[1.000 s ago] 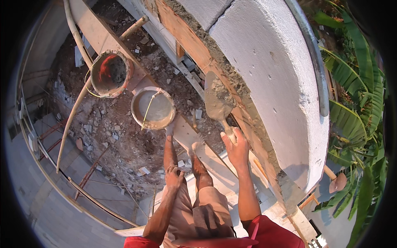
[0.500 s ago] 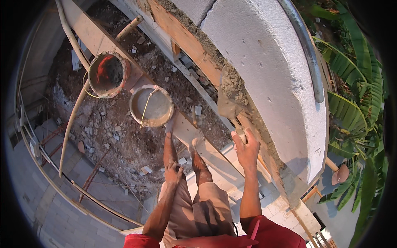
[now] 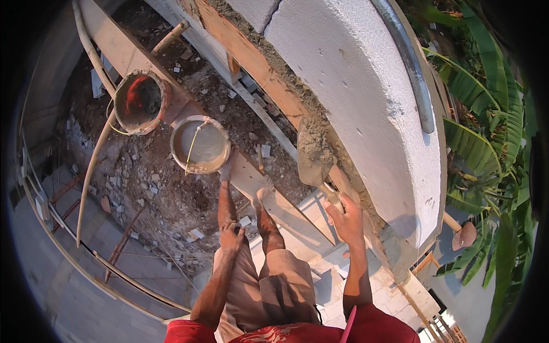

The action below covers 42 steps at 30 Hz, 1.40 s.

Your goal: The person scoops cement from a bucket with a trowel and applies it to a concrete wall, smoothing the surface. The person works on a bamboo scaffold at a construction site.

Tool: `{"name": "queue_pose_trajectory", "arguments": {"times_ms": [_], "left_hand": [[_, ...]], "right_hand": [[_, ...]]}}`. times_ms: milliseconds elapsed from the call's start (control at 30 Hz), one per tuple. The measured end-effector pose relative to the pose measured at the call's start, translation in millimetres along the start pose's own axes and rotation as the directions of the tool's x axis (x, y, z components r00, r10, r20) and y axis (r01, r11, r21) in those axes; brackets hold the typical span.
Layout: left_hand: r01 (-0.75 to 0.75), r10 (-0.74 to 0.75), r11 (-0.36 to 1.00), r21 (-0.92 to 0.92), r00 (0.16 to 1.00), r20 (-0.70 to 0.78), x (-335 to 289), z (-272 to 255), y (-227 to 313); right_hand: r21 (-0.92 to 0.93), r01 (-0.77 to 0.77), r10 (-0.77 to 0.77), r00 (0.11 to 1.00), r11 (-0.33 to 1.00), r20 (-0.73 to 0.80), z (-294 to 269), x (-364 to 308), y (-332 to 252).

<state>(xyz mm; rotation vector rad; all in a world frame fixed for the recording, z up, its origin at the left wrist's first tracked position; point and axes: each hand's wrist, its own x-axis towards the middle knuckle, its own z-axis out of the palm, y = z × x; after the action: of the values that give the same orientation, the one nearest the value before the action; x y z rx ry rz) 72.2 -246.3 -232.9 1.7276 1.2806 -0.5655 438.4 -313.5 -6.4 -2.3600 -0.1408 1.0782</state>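
Observation:
My right hand is closed round the handle of a pointing-end trowel. Wet grey mortar lies heaped on its blade, beside the mortar-filled gap between a wooden board and a pale, curved block. My left hand rests on my left knee with its fingers curled; a dark patch shows between them, too small to name. Left of the block, a bucket of greyish water stands on a plank. Behind it is a mortar-smeared bucket, reddish inside.
My bare feet stand on the narrow plank above rubble-strewn soil. Bamboo poles cross at the left. A bent grey pipe lies along the block's outer edge. Banana leaves and a wooden-handled tool are at the right.
The trowel's handle has swung slightly right and down with my right hand, and the blade has drawn back a little toward me. My left hand stays on the knee. The whole view has shifted slightly.

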Motion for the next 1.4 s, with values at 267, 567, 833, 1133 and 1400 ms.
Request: {"name": "queue_pose_trajectory", "arguments": {"times_ms": [267,567,833,1133,1400], "left_hand": [[-0.081,0.081,0.996,0.023,0.997,-0.016,-2.5,-0.3,-0.7],[-0.049,0.049,0.999,0.017,0.999,0.010,-3.6,0.4,0.1],[-0.116,0.116,0.992,0.048,0.993,0.014,-0.1,5.5,-6.7],[-0.167,0.167,0.984,0.054,0.986,0.016,-0.2,3.0,-7.3],[-0.204,0.202,0.977,0.064,0.979,0.042,0.0,-1.9,-3.7]], "right_hand": [[0.088,0.012,-0.012,1.000,0.996,0.008,2.4,27.1,27.3],[0.021,0.050,-0.049,0.997,0.999,-0.065,-29.6,-0.4,36.0],[-0.029,-0.086,0.088,0.994,0.996,0.066,-54.7,-29.4,46.1],[-0.050,-0.016,0.018,0.999,0.999,0.033,-34.5,-0.6,102.3],[-0.019,-0.050,0.050,0.999,0.999,-0.004,-66.7,-25.1,93.3]]}}
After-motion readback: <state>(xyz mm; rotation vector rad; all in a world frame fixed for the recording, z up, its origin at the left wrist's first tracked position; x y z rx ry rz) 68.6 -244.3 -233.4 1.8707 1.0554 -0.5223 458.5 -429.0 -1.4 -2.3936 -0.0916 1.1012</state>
